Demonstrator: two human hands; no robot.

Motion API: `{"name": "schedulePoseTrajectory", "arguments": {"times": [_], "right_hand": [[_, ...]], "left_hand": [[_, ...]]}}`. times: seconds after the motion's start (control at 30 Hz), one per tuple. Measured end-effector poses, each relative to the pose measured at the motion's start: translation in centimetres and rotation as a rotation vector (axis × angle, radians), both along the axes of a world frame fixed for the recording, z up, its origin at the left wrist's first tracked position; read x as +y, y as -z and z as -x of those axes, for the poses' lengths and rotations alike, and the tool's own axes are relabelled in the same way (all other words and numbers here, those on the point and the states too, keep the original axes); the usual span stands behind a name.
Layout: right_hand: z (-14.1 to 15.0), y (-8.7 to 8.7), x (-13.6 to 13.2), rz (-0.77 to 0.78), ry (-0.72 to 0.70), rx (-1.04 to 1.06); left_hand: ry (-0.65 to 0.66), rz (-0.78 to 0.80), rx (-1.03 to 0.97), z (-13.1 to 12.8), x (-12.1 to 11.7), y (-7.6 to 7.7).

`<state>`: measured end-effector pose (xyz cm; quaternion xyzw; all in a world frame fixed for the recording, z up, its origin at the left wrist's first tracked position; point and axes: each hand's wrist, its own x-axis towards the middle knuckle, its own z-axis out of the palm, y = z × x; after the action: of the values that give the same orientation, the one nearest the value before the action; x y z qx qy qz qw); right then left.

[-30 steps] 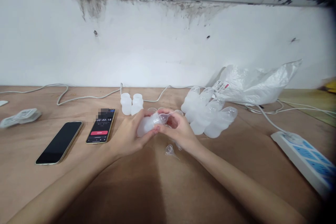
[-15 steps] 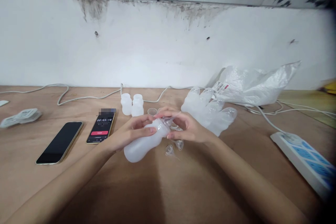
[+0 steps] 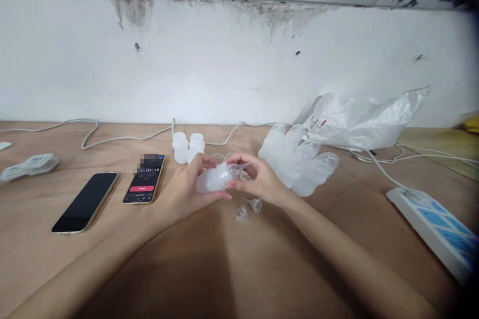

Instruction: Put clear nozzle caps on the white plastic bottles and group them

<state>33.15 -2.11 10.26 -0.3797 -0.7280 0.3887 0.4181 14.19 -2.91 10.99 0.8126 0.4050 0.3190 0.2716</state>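
Phone, dark screen point(image 3: 85, 203), flat on the wooden table point(image 3: 123, 259); beside it, phone with lit timer point(image 3: 144, 179). Two small white containers point(image 3: 180, 148), upright, side by side. Left hand point(image 3: 181, 189): fingers and thumb closed around one translucent bottle point(image 3: 213, 180), tilted, neck toward the right hand. Clear pointed cap point(image 3: 235, 171), at that neck. Right hand point(image 3: 267, 183): fingertips pinched narrowly about the cap; whether it is fully seated, hard to tell. Step, as judged: fitting or turning cap on bottle; calls for a steady body and a square, even grip. Below, two loose clear caps point(image 3: 241, 214). Right: clustered capped bottles point(image 3: 288, 159), plastic bag point(image 3: 355, 122), power strip point(image 3: 428, 222).
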Motion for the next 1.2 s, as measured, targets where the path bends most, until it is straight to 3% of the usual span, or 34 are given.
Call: {"name": "schedulePoseTrajectory", "arguments": {"times": [0.17,0.33,0.5,0.7,0.77,0.93,1.03,1.1,1.2], "right_hand": [[0.4,0.0,-0.4,0.049,0.084,-0.04],[0.5,0.1,-0.6,0.057,0.152,-0.121],[-0.2,-0.6,-0.4,-0.065,0.045,-0.175],[-1.5,-1.9,-0.3,-0.205,-0.253,-0.198],[-1.4,-2.0,-0.4,-0.216,-0.241,-0.217],[-0.4,-1.3,-0.7,-0.113,-0.004,-0.198],[0.2,-0.9,-0.9,-0.082,0.087,-0.188],[0.2,-0.9,-1.1,-0.097,0.089,-0.204],[-0.1,-1.3,-1.1,-0.154,-0.004,-0.226]], "left_hand": [[-0.095,-0.21,0.164,-0.2,-0.1,0.8],[-0.133,-0.352,0.176,-0.4,-0.2,1.5],[-0.101,-0.116,0.015,-0.4,-0.1,0.5],[0.147,0.353,-0.269,-0.2,-0.1,-0.8],[0.162,0.361,-0.252,-0.2,-0.1,-0.8],[0.041,0.136,-0.098,-0.3,-0.4,-0.2],[0.013,0.076,-0.105,-0.4,-0.5,0.2],[0.014,0.109,-0.149,-0.5,-0.4,0.2],[0.079,0.318,-0.306,-0.7,-0.2,0.1]]}}
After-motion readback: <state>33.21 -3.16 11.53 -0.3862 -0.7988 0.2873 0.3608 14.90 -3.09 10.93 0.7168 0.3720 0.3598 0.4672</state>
